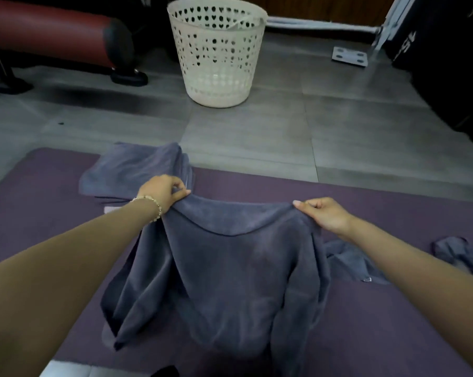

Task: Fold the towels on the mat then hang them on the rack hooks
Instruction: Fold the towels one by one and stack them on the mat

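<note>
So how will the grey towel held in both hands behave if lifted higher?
Probably floppy: the grey towel sags between the left hand and right hand and drapes in loose folds. Likely light, since fingertip pinches hold it. Its plush surface looks unlikely to slip.

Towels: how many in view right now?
3: the held towel, pinched by left hand and right hand over the mat; folded towel far left; crumpled towel at right, crossed by the forearm, possibly two.

Bare forearms, a beaded bracelet (151,206) on the left wrist.
</note>
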Tool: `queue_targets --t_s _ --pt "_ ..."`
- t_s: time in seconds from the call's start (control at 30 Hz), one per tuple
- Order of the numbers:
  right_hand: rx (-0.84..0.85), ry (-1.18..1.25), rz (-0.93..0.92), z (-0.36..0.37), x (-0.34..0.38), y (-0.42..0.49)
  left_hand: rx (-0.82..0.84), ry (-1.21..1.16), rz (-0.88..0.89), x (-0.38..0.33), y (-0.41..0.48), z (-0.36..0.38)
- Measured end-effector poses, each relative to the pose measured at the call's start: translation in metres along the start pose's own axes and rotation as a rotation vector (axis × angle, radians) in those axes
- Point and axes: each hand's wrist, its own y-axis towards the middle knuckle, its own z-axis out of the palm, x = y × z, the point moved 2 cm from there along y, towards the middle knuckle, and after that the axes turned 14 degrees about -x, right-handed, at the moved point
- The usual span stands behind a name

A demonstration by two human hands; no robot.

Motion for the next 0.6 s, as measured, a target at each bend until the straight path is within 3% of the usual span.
queue_targets --t_s 0.2,0.4,0.5,0.6 --pt "0.229 0.126 0.143 0.046 -0.055 0.059 0.081 0.005 0.12 -0.045 0.037 0.12" --pt "0.076 0.08 0.238 0.037 -0.165 0.066 0.284 -0.17 0.32 -0.115 0.007 0.235" --pt "0.117 0.088 0.268 0.032 -0.203 0.054 0.307 -0.142 0.506 -0.146 -0.011 0.274" --pt "0.184 0.155 0.282 0.031 -0.226 0.039 0.403 -0.156 0.524 -0.164 -0.018 0.297"
